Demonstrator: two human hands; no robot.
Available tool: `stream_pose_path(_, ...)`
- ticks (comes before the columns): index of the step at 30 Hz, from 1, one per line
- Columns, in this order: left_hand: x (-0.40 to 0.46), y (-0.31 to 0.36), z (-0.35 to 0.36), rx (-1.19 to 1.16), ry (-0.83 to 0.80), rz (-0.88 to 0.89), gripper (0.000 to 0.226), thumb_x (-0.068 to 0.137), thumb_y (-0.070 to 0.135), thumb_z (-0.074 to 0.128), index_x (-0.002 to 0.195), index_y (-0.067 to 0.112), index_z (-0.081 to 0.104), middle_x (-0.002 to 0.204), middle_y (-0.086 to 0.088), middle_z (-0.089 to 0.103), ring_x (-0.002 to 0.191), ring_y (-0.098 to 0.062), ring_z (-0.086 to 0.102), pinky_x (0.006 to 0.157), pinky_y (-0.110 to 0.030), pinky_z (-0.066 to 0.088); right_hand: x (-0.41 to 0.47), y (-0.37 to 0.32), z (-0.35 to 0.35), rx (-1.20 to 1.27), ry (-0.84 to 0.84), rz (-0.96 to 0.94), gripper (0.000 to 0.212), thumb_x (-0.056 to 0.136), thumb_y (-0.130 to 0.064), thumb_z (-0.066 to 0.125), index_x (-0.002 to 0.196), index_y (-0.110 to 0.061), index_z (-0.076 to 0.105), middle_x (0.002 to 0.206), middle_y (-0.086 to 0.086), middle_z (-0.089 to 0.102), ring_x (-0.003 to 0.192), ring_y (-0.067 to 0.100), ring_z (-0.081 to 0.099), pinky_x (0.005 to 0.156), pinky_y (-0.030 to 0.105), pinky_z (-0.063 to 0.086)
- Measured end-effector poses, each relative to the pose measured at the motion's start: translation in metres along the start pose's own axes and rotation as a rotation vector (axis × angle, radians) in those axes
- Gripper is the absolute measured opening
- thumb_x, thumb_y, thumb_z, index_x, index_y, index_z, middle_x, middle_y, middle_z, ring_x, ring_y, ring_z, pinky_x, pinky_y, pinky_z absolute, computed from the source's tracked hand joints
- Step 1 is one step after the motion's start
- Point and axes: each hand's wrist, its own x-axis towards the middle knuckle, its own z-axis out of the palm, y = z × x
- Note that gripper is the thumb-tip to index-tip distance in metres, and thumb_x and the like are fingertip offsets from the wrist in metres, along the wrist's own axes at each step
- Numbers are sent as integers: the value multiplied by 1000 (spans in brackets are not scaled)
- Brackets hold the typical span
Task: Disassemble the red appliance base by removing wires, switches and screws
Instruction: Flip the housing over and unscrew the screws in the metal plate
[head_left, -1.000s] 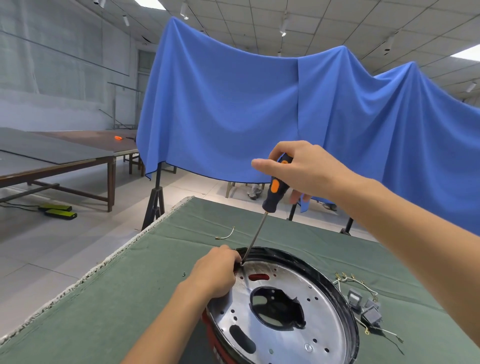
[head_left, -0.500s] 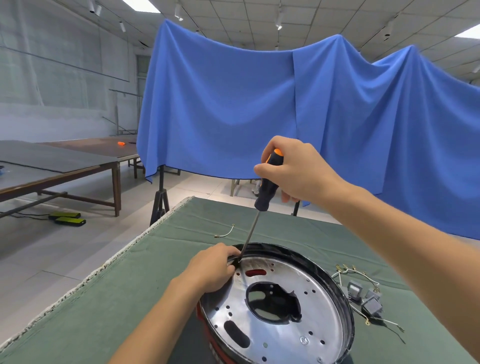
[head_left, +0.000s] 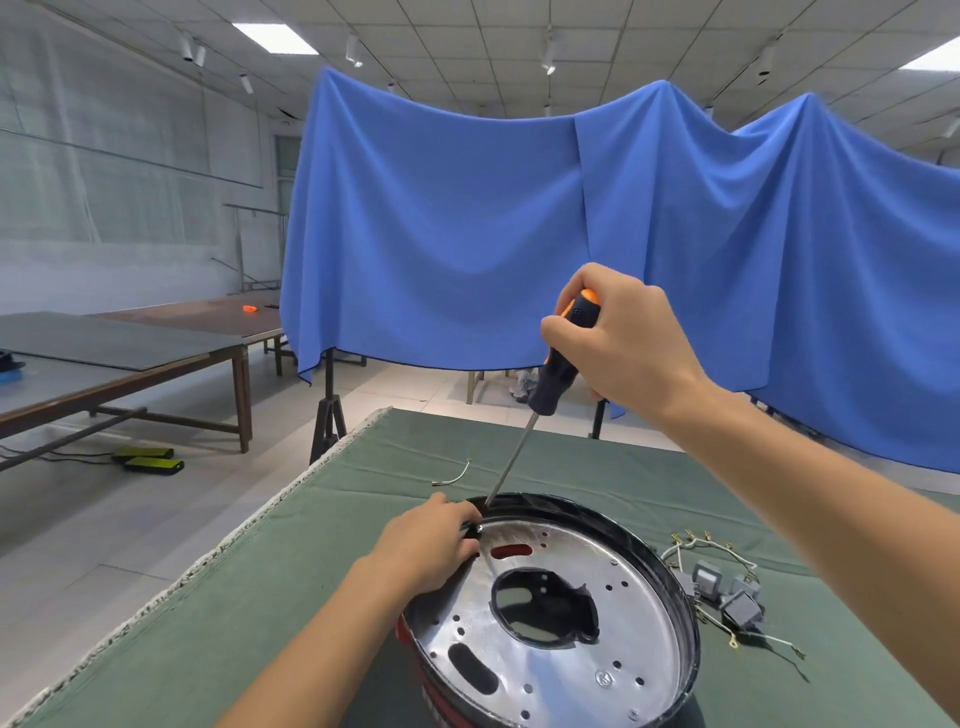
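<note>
The black-and-orange-handled screwdriver is being gripped tight by the right hand, tip at the rim. The round red appliance base with its shiny metal plate, near the green-clothed table's front edge, is being pinched at its rim by the left hand.

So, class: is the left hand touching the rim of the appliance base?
Touching. The head view shows the left hand resting on the far-left rim of the appliance base, fingers curled over its edge.

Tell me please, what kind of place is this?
Probably a large workshop or recording hall: long work tables on a tiled floor, a blue cloth hung as a backdrop, and a green-covered bench for the disassembly.
</note>
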Motion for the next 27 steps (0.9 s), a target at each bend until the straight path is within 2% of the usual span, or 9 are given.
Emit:
stream_pose_path(5, 4, 5, -3, 117, 34, 42, 31, 96, 34, 46, 126, 30, 53, 122, -3, 49, 114, -25, 50, 89, -37, 43, -27, 28, 1, 90, 268, 47, 10, 75, -25, 58, 75, -17, 53, 57, -6, 63, 52, 12, 54, 53, 31, 47)
stream_pose_path(8, 10, 8, -4, 144, 86, 56, 23, 94, 27, 48, 113, 27, 61, 114, -2, 54, 109, -26, 53, 84, -35, 44, -54, 49, 10, 252, 405, 121, 10, 80, -25, 59, 77, -21, 51, 60, -12, 66, 45, 10, 57, 46, 25, 46)
stream_pose_path(12, 17, 10, -2, 158, 137, 60, 17, 88, 22, 51, 97, 23, 65, 104, -2, 59, 98, -28, 57, 74, -32, 44, -87, 77, 36, 475, 542, 341, 19, 89, -18, 64, 78, -27, 52, 65, 0, 66, 39, 16, 58, 38, 24, 45)
stream_pose_path(17, 19, 11, 0, 233, 165, 101, 16, 89, 22, 49, 96, 22, 63, 103, -4, 58, 95, -31, 58, 72, -33, 41, -104, 92, 68, 609, 571, 559, 15, 92, -18, 63, 83, -22, 52, 74, 4, 67, 41, 16, 61, 41, 25, 49)
stream_pose_path(22, 18, 12, 5, 354, 183, 163, 12, 95, 24, 42, 101, 16, 50, 103, -9, 50, 88, -34, 57, 65, -35, 32, -107, 94, 76, 656, 538, 606, 13, 92, -20, 63, 85, -21, 52, 73, 2, 66, 44, 17, 63, 44, 28, 53)
stream_pose_path(27, 19, 13, 9, 327, 226, 178, 9, 92, 19, 44, 100, 16, 42, 104, -6, 47, 94, -31, 53, 66, -37, 36, -110, 98, 77, 671, 463, 672, 13, 93, -19, 63, 87, -19, 51, 70, -3, 64, 45, 15, 63, 46, 30, 55)
